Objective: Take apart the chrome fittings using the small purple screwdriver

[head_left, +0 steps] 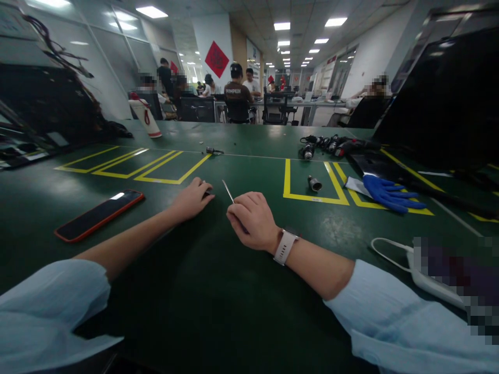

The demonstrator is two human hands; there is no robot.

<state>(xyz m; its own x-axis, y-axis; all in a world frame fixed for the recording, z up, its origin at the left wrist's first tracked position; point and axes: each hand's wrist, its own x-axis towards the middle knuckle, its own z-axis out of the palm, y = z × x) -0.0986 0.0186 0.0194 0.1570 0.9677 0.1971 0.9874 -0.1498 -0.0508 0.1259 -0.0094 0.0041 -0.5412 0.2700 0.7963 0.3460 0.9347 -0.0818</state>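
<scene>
My right hand [251, 218] rests on the dark green table [218, 291], fingers curled round a thin metal tool [228, 191] whose shaft sticks up and to the left. A pale watch band sits on that wrist. My left hand [192, 200] lies palm down just left of it, fingers bent over a small dark part [208, 190] that is mostly hidden. Both forearms come from light blue sleeves.
A phone in a red case [99, 214] lies to the left. Yellow tape boxes mark the table. A small metal cylinder [314, 183], a blue glove [388, 193], several dark cylindrical parts [323, 144], a white bottle [146, 118] and a white cable [393, 249] lie around. People sit at far desks.
</scene>
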